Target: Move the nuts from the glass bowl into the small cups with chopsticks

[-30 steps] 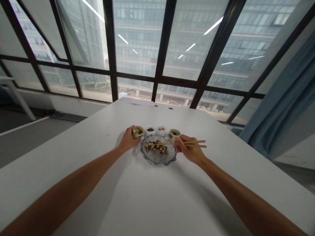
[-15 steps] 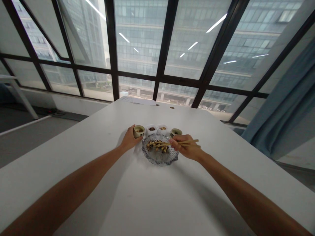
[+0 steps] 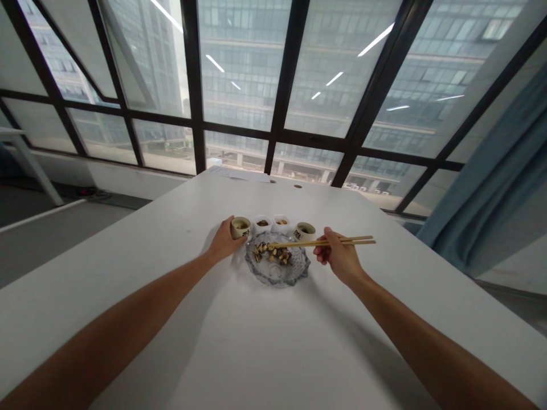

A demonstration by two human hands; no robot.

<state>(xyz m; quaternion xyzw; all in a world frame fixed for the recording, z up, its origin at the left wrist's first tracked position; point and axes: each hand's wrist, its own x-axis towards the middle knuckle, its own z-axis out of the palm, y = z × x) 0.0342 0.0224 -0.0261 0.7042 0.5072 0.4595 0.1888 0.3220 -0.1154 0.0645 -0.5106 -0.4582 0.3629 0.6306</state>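
My left hand (image 3: pixel 225 237) is wrapped round the left side of a small pale-green cup (image 3: pixel 240 228) with dark lettering, which stands on the table. In my right hand (image 3: pixel 339 253) is a pair of chopsticks (image 3: pixel 350 241), pointing left over a scalloped clear glass bowl (image 3: pixel 277 278). Their tips reach the mixed pieces (image 3: pixel 280 255), pale and dark, heaped in the bowl. Whether the tips pinch one is too small to tell. A second lettered cup (image 3: pixel 305 232) stands behind the bowl's right side, near my right hand.
Two white dishes, one with dark pieces (image 3: pixel 262 224) and one with pale pieces (image 3: pixel 281 222), stand between the cups. Papers (image 3: pixel 239 173) lie at the far end of the white table (image 3: pixel 256 353). Windows stand beyond; a blue curtain (image 3: pixel 487 176) hangs at right.
My right hand has moved right, away from the bowl, and more of the chopsticks' length shows. The right cup is now less covered. My left hand stays on its cup.
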